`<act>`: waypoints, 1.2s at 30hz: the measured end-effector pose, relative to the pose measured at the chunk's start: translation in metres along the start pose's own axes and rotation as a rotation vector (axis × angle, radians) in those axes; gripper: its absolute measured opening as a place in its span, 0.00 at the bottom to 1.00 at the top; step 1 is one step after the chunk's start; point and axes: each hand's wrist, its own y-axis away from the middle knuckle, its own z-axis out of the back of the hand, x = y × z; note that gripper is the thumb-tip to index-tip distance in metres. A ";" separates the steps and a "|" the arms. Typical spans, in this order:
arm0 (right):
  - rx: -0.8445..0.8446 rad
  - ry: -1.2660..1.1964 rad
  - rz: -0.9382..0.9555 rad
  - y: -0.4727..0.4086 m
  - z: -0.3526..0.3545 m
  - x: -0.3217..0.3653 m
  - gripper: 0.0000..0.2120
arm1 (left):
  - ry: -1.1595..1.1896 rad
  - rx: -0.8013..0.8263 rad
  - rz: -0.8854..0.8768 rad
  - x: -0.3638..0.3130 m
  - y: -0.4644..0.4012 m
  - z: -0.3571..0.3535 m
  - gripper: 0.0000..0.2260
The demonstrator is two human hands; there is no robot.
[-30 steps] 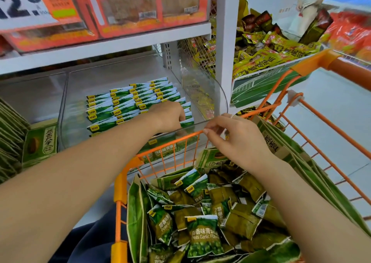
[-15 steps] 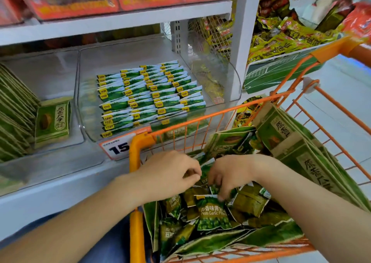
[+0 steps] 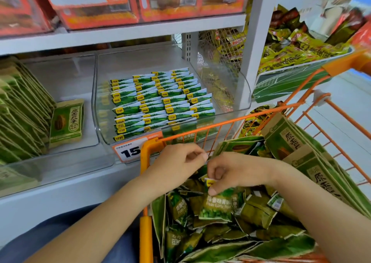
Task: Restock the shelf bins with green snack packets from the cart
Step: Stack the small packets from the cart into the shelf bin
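Shelf: you face a grey store shelf (image 3: 84,178) holding clear bins, with orange boxes on the tier above.
Middle bin (image 3: 244,88): part filled with neat rows of green snack packets (image 3: 160,104).
Left bin: taller green bags (image 3: 66,121) lean there.
Cart (image 3: 145,182): its orange wire front stands between you and the shelf; loose packets fill it.
Left hand (image 3: 176,166): fingers curled in; you cannot tell if it holds anything.
Right hand (image 3: 230,172): pinching a garlic-pea packet (image 3: 216,206) lifted off the pile.
Change: half a second ago both your hands were down in the pile; now they are slightly higher.
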 end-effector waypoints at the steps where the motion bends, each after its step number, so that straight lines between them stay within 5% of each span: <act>1: -0.081 -0.051 0.030 0.004 0.006 0.000 0.12 | 0.078 -0.013 0.030 -0.002 0.001 0.001 0.14; 6: -0.431 -0.263 0.199 0.014 0.023 0.001 0.10 | 0.167 0.040 0.069 -0.010 0.005 0.001 0.30; 11: -0.667 -0.427 0.294 0.015 0.022 0.008 0.14 | 0.382 -0.090 0.039 -0.018 0.006 0.006 0.14; 16: -0.677 -0.456 0.269 0.011 0.021 0.005 0.22 | 0.561 -0.297 0.025 -0.029 0.006 0.016 0.04; 21: -0.704 -0.365 0.306 0.011 0.019 0.001 0.26 | 0.456 -0.232 -0.011 -0.037 0.007 0.019 0.10; 27: -0.864 -0.036 0.166 0.009 0.018 0.000 0.18 | -0.065 -0.236 -0.084 -0.056 -0.009 0.046 0.07; 31: -1.169 0.321 0.035 0.015 0.024 -0.007 0.28 | -0.047 -0.460 -0.097 -0.065 -0.041 0.068 0.03; 36: -1.049 0.488 -0.132 0.007 0.031 -0.032 0.38 | -0.282 -0.328 0.007 -0.062 -0.105 0.068 0.09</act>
